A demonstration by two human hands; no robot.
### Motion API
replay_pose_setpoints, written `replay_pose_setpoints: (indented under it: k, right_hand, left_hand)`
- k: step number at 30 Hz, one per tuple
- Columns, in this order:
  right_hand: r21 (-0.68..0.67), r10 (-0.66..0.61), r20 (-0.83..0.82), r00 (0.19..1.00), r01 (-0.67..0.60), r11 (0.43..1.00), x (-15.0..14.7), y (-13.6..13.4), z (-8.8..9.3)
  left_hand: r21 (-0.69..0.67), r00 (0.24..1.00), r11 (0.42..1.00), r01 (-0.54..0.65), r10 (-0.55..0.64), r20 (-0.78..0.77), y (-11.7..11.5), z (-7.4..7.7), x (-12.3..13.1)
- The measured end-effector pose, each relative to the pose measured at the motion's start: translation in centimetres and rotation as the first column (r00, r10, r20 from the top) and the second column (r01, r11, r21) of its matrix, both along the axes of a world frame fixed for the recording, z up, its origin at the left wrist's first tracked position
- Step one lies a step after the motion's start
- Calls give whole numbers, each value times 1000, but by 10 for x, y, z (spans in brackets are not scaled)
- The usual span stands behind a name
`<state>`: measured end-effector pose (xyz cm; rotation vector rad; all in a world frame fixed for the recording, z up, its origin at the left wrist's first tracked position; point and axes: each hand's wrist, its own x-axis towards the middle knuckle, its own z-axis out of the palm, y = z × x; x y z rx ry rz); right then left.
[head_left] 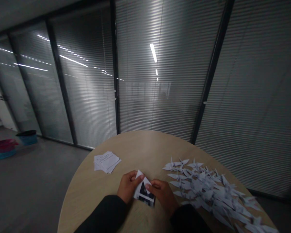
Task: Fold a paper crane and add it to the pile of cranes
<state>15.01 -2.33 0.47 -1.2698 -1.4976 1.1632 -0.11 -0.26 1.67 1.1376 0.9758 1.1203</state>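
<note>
Ok, L fingers (133, 174) & R fingers (157, 183) pinching folded paper (143, 190), paper cranes (201, 186) to R

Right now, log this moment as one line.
left hand: holding folded paper | right hand: same paper | table, left: paper stack | right: paper cranes

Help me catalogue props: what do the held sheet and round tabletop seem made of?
Held sheet: likely matte printed paper, from its folded edges and dark print.
Tabletop: smooth wood or woodlike laminate with a soft sheen; the pale tan surface fits either.
</note>
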Motion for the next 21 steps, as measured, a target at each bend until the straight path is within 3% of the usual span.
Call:
replay_pose_setpoints:
  k: [21]
  right_hand:
    - [0,-15,33,999,15,1000,0,-2,-6]
  left_hand:
    - [-49,989,995,-92,97,113,-1,6,1]
